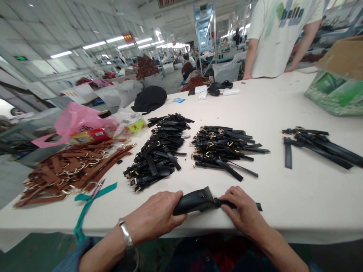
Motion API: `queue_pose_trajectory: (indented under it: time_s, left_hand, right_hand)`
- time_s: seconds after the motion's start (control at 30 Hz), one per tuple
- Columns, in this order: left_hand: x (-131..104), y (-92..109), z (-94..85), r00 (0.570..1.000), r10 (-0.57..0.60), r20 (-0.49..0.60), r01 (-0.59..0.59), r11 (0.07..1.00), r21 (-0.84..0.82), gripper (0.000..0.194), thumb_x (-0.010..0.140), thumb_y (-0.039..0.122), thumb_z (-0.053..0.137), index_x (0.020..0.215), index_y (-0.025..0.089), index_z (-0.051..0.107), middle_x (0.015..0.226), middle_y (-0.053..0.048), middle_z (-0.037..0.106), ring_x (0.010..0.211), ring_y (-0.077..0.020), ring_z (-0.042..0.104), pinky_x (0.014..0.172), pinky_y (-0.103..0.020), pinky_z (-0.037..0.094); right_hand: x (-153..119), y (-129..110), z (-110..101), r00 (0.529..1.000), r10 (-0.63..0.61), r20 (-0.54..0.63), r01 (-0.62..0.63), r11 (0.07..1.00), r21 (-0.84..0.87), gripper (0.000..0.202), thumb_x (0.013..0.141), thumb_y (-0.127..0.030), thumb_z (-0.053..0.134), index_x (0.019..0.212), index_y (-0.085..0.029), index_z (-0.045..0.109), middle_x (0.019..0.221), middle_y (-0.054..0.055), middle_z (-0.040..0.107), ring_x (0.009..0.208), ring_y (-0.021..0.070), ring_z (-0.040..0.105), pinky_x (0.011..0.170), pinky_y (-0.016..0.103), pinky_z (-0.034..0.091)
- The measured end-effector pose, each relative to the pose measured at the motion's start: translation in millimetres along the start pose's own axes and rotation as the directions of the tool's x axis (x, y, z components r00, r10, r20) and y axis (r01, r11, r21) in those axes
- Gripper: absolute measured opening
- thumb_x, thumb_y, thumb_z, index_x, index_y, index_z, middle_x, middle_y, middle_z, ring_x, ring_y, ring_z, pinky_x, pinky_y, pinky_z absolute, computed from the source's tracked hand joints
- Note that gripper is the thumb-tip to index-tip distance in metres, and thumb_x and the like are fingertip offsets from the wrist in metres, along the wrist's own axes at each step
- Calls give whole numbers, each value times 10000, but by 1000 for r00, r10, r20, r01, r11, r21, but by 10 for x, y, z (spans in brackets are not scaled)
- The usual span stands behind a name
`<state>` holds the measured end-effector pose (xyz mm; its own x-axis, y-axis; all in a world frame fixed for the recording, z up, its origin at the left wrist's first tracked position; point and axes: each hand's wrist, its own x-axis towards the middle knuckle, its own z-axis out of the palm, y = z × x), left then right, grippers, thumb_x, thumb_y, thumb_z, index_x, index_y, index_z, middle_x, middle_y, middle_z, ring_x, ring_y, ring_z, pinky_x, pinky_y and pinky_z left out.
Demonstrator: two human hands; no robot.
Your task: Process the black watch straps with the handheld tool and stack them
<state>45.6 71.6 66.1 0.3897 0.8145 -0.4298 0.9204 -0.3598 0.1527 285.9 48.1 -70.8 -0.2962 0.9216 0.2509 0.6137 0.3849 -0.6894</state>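
My left hand (159, 211), with a silver bracelet at the wrist, is wrapped round a black hand-held tool (195, 201) shaped like a hair clipper. Its wide end faces right and meets or nearly meets the end of a black strap (231, 204). Fingers and thumb of my right hand (245, 209) pinch that strap near this end, and its other end sticks out to the right of the hand. Just beyond my hands lie a left pile of black buckled straps (161, 151), a middle pile of similar straps (224, 147) and a smaller right bunch (317, 145).
Brown straps with metal rings (70, 166) cover the table's left side, beside scissors (98, 188) tied with green ribbon (83, 217). A pink bag (79, 121), a red can (99, 134) and a black cap (150, 99) lie behind. A person (280, 41) stands across the table near a green-and-brown box (337, 83).
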Motion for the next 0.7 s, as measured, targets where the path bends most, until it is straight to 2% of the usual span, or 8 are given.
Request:
queue_pose_trajectory:
  time_s: [0.13,0.33,0.47,0.6,0.7]
  left_hand:
    - [38,25,22,1000,-13,-2,13,1000,-9,250,771,431,484,878,222,568,808,-38,632,778,-207,593,654,-259,414]
    - [-76,-51,-37,999,-35,40,35,999,-6,226,778,423,481,888,246,568,808,-27,629,766,-205,596,653,-270,411]
    - [3,2,-21,999,-8,41,8,1000,1,216,778,411,479,869,235,567,789,-31,628,764,-208,594,646,-271,411]
    - [62,1,130,999,-35,-37,33,998,-51,311,786,439,484,1003,229,557,930,-58,631,890,-229,584,754,-295,433]
    - [45,-68,169,994,-28,-110,15,993,-121,270,764,431,556,1002,305,571,900,0,641,867,-217,599,744,-292,465]
  right_hand:
    - [-5,22,14,1000,17,-15,-17,1000,3,151,780,-168,555,905,-220,622,821,46,566,810,197,517,711,329,420]
    - [-14,-9,-17,999,29,15,-30,999,35,151,786,-163,555,905,-229,623,819,38,557,807,191,506,707,324,410]
    - [-10,-1,0,999,41,23,-42,998,43,163,783,-150,552,915,-220,615,826,44,552,815,196,501,721,335,408]
    - [-6,-29,17,997,72,5,-72,997,11,147,769,-143,568,880,-224,620,822,41,560,817,197,511,723,340,424]
    - [14,-110,-58,997,71,-7,-70,997,30,129,789,-192,579,888,-260,625,903,37,590,839,190,536,719,331,454]
